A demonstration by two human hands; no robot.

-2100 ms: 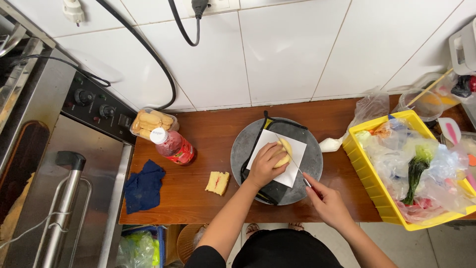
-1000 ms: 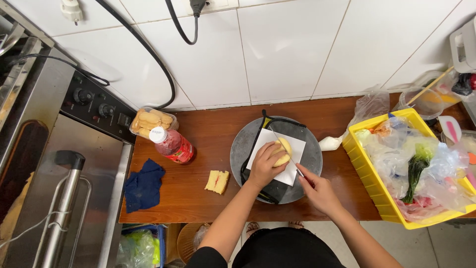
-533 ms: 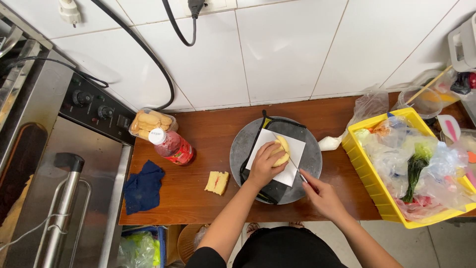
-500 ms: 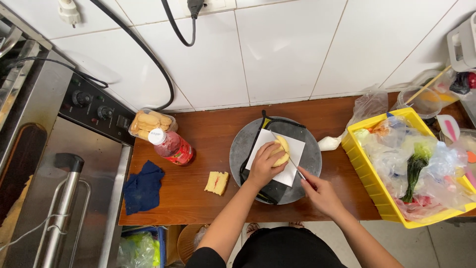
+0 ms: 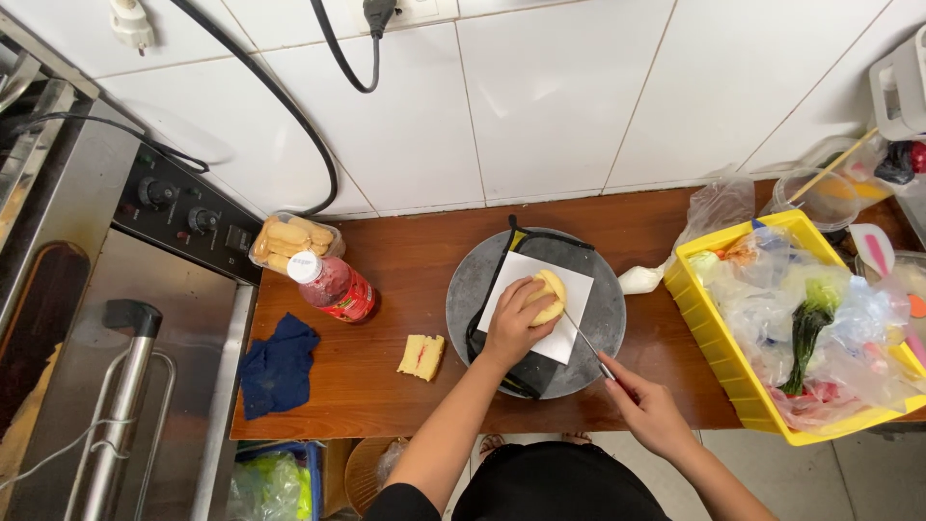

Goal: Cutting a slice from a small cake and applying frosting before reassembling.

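Observation:
My left hand point(image 5: 513, 318) presses down on a small round yellow cake point(image 5: 550, 292) that lies on a white paper square point(image 5: 571, 278) atop a round grey turntable point(image 5: 466, 289). My right hand point(image 5: 648, 402) grips a thin knife point(image 5: 585, 340), its blade slanting up-left with the tip at the cake's lower right side. A cut piece of yellow cake point(image 5: 422, 355) with a pink filling line lies on the wooden counter point(image 5: 410, 270) left of the turntable.
A red bottle with a white cap point(image 5: 333, 284) and a clear box of biscuits point(image 5: 287, 241) stand at the left. A blue cloth point(image 5: 280, 361) lies by the steel oven point(image 5: 145, 367). A yellow crate point(image 5: 719, 347) of bagged produce sits to the right, with a white piping bag point(image 5: 640, 279) beside it.
My right hand has brought the knife up from the turntable's edge to the cake's side. My left hand stays pressed on the cake.

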